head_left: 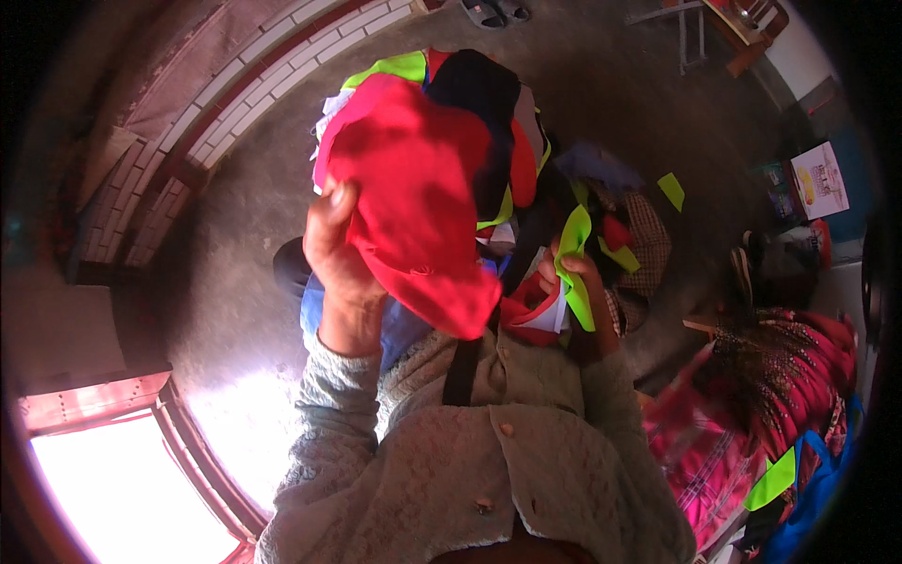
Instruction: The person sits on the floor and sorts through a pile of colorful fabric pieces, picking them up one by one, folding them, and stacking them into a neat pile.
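My left hand (340, 256) grips the edge of a large red cloth (413, 160), thumb on top and fingers hidden beneath it. The red cloth hangs down to a point near my lap. Behind it is a bunch of other cloth: a black piece (474, 89), a lime-green piece (395, 68) and some grey and white edges. To the right, my right hand (575, 273) is closed around a bunch of scraps. A lime-green strip (575, 249) stands up from it, with a red and white scrap (531, 315) below. Where the pieces join cannot be made out.
Loose scraps and a checked cloth (648, 230) lie on the floor to the right, with a lime-green scrap (671, 191) beyond. A pink patterned cloth heap (714, 423) is at my lower right. Slippers (484, 13) lie at the far side, near a brick-patterned ledge (282, 70).
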The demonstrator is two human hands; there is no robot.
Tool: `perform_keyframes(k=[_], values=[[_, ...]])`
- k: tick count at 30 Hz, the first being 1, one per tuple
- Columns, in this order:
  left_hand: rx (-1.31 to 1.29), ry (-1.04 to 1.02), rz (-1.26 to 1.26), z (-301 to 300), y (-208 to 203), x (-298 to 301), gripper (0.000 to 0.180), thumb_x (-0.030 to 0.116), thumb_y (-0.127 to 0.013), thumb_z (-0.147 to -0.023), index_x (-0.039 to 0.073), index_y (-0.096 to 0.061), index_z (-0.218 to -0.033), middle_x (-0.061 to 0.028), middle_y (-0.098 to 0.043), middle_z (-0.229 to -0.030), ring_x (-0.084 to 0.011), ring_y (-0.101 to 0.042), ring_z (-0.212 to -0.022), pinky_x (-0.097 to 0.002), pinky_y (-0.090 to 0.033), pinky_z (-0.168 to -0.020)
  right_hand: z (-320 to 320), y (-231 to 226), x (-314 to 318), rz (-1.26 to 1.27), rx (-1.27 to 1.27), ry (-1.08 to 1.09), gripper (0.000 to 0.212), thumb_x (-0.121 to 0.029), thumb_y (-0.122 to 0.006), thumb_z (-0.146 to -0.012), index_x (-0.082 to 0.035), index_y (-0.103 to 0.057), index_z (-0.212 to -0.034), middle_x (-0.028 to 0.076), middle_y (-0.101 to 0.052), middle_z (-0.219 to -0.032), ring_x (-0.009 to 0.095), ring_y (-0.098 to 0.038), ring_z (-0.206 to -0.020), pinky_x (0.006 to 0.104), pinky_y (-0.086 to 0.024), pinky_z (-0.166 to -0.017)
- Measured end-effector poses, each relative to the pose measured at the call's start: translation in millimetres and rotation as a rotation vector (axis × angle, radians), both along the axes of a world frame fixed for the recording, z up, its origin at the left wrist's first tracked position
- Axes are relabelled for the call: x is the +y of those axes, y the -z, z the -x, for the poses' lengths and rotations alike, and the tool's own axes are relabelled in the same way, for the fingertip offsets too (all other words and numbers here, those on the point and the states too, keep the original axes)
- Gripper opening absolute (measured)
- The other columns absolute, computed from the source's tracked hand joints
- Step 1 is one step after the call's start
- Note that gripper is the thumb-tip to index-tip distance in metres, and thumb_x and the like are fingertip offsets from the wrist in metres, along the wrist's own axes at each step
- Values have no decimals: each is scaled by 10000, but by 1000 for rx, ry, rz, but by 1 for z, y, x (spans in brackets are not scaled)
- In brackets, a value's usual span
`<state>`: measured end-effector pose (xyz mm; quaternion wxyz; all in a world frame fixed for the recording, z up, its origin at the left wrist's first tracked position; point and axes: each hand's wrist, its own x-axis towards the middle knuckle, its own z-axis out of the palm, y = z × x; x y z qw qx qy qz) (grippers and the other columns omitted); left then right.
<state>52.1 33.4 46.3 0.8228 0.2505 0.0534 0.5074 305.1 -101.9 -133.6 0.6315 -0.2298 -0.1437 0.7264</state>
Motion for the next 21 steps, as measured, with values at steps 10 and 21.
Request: perform_keyframes(k=[10,21], values=[[-77,18,-189,-43,-72,125,290,206,-556,-842,18,-603,-1059,-105,-642,-1070,-242,-585,-1018,-378,-438,-938,3,-12,-3,81,-141,69,225,-191,-611,-781,-84,-482,-932,29,-450,-684,138,-443,-619,283,-371,-542],[377,-197,34,31,105,243,134,100,-552,-858,23,-561,-967,-77,-624,-938,-198,-602,-880,-332,-506,-809,6,-21,5,165,-200,94,272,-211,-636,-736,-56,-504,-916,74,-513,-755,186,-507,-651,326,-428,-601]])
